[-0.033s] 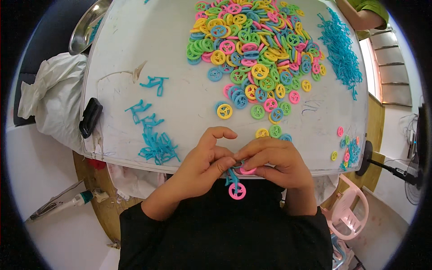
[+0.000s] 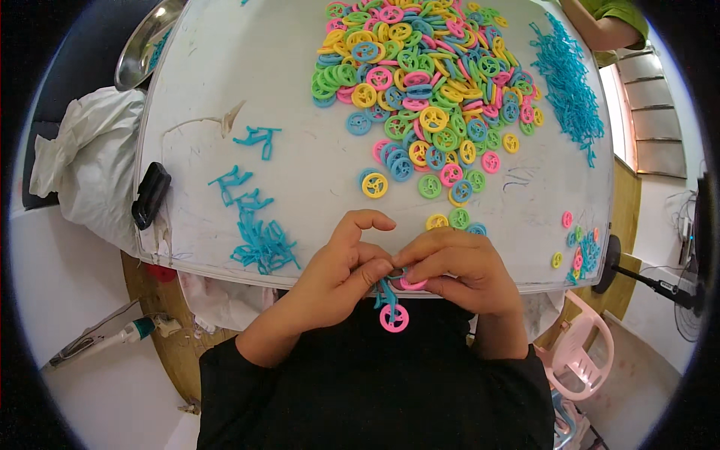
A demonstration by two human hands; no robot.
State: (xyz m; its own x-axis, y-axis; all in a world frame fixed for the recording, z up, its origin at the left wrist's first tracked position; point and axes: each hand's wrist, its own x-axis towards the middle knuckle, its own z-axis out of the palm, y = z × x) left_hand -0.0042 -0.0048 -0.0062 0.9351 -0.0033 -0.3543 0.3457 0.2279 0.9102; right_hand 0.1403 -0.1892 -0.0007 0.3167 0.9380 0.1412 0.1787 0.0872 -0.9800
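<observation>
Over the table's near edge, my left hand [image 2: 344,271] pinches a small blue plastic toy frame [image 2: 385,291] between thumb and fingers, its index finger raised and curled. A pink spoked wheel [image 2: 394,318] is attached at the frame's lower end, hanging in front of my black top. Close against it, my right hand [image 2: 459,270] has its fingers closed on a second pink wheel [image 2: 412,285], held at the frame's upper part. Fingers cover most of that wheel, so I cannot tell whether it is seated on the frame.
A large heap of coloured wheels [image 2: 420,82] covers the table's far middle. Blue frames lie in a small pile [image 2: 262,244] at left and a big pile [image 2: 570,82] at far right. A black case [image 2: 151,196] sits at the left edge. Another person's arm [image 2: 600,28] rests at far right.
The hanging pink wheel and blue frame have shifted very slightly left. Both hands keep nearly the same place and grip.
</observation>
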